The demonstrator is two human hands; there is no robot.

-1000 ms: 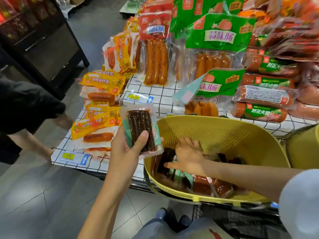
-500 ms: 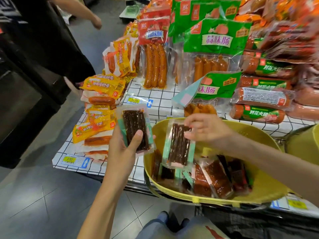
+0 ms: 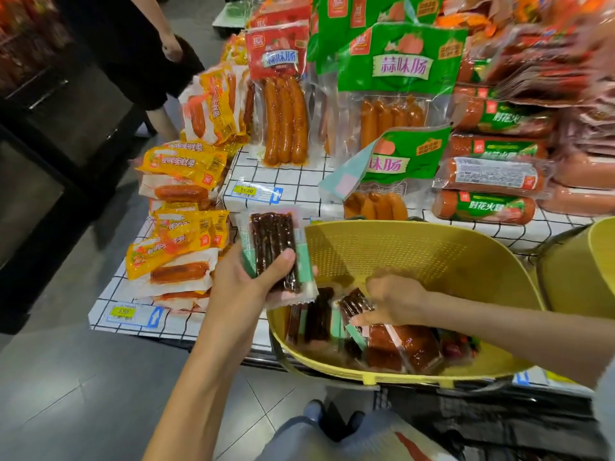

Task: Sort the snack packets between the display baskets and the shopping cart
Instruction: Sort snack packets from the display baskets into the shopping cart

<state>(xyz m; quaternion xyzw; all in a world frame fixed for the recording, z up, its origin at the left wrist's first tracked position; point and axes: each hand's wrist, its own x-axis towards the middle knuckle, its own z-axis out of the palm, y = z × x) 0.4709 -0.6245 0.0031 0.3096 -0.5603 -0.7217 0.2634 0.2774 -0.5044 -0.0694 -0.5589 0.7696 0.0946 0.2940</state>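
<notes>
Left hand (image 3: 239,284) grips one dark snack packet (image 3: 273,254); right hand (image 3: 396,301) pinches a second packet (image 3: 354,302) inside the yellow basket (image 3: 416,229), where several packets lie, so sorting seems far from finished.

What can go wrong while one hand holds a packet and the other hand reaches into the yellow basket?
1. The left hand grips the dark packet only at its lower half, thumb across the front; it may slip to the floor.
2. The right hand pinches a second packet lying among other packets in the yellow basket; pulling it may drag neighbours out or shift the basket, which seems close to the table edge.
</notes>
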